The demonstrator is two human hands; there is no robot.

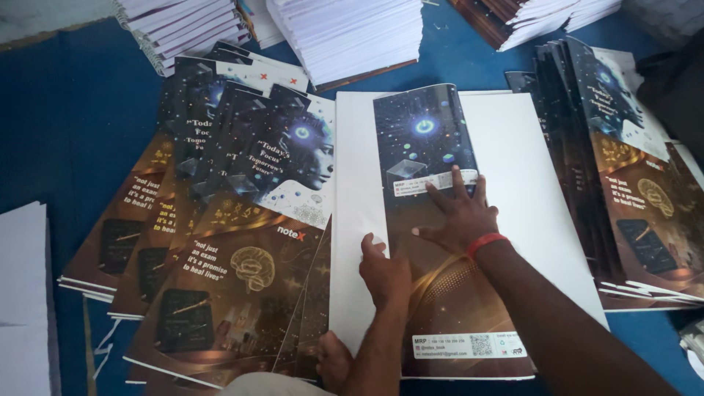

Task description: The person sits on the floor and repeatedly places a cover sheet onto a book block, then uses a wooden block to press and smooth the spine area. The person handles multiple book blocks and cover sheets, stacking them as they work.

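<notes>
A dark printed cover sheet point(422, 147) with a glowing blue ring and a brown lower part lies folded over a white sheet point(528, 183) in the middle of the blue surface. My right hand point(458, 216), with a red band at the wrist, presses flat on the cover near a white label strip. My left hand point(383, 273) rests with bent fingers on the cover's left folded edge, where it meets the white sheet. Neither hand grips anything.
A fanned pile of the same dark and brown covers point(220, 220) lies to the left, another fanned pile point(623, 169) to the right. Stacks of white paper blocks point(345, 33) stand at the back. A white sheet point(22, 293) lies at the far left.
</notes>
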